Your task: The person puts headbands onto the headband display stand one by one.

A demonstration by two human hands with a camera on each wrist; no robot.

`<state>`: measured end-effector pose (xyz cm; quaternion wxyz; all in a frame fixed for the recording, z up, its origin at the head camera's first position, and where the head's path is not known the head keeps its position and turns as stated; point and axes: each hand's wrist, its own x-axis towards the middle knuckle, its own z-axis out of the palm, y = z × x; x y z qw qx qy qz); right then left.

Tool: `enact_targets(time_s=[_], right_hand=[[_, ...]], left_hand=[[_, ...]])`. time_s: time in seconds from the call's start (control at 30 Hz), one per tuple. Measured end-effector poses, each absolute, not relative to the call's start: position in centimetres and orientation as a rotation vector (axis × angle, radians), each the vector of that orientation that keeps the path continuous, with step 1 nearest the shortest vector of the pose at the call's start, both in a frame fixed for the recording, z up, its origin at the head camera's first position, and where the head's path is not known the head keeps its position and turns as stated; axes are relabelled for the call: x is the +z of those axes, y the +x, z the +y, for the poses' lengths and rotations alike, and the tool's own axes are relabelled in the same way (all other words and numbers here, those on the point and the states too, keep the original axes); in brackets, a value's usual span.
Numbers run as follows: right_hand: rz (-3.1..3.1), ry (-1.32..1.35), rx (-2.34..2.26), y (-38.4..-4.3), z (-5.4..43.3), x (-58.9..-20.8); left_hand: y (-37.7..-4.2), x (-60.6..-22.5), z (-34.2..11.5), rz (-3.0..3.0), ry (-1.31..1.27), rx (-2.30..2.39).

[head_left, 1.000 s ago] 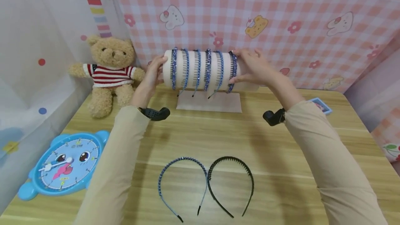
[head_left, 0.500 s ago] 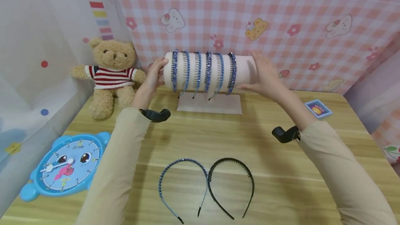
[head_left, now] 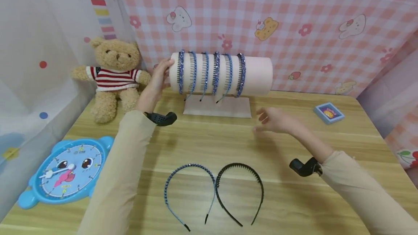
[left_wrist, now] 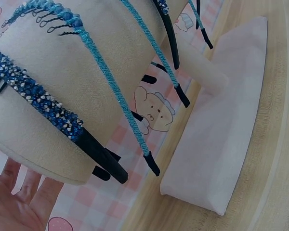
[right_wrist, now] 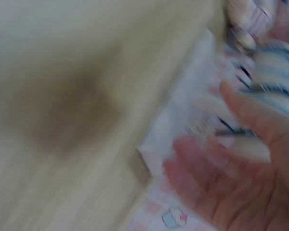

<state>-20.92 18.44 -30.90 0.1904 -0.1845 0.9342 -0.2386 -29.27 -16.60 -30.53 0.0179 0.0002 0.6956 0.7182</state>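
A pale padded headband display stand [head_left: 259,76] has a horizontal roll above a flat base. Several headbands sit round the roll, some with blue glitter [head_left: 241,75] and some wrapped in light blue [head_left: 193,71]. My left hand [head_left: 158,79] rests against the roll's left end; in the left wrist view its fingers [left_wrist: 31,185] reach straight along that end. Bare of any object, my right hand [head_left: 275,120] is above the table, right of the base, with loosely bent fingers. Nearer me lie a blue headband [head_left: 191,165] and a black toothed headband [head_left: 240,164].
A teddy bear [head_left: 117,66] in a striped shirt sits at the back left. In front of it lies a blue toy clock [head_left: 73,173]. A small blue-framed box [head_left: 329,113] is at the right. A pink checked curtain [head_left: 310,57] hangs behind the wooden table [head_left: 294,206].
My right hand slid from the rightmost glitter headband to the roll's right end, then came off it, down and towards me. The left hand stayed at the left end.
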Motion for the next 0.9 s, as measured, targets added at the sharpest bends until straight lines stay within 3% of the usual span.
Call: enact_targets(time_s=[0.1,0.23,0.57,0.9], right_hand=[[2.446,-0.740,-0.596,-19.6,17.5,-32.5],[2.266,-0.827,-0.446,-17.8,16.2,-33.9],[2.279,-0.744,-0.301,-16.5,16.0,-34.8],[2.271,-0.592,-0.479,-19.3,20.0,-31.8]], left_hand=[[-29.3,-30.5,-16.6,2.165,-0.006,2.234],[-29.3,-30.6,-16.6,2.168,-0.010,2.230],[-29.3,-30.4,-16.7,2.165,-0.012,2.233],[-29.3,-30.4,-16.7,2.164,-0.020,2.226]])
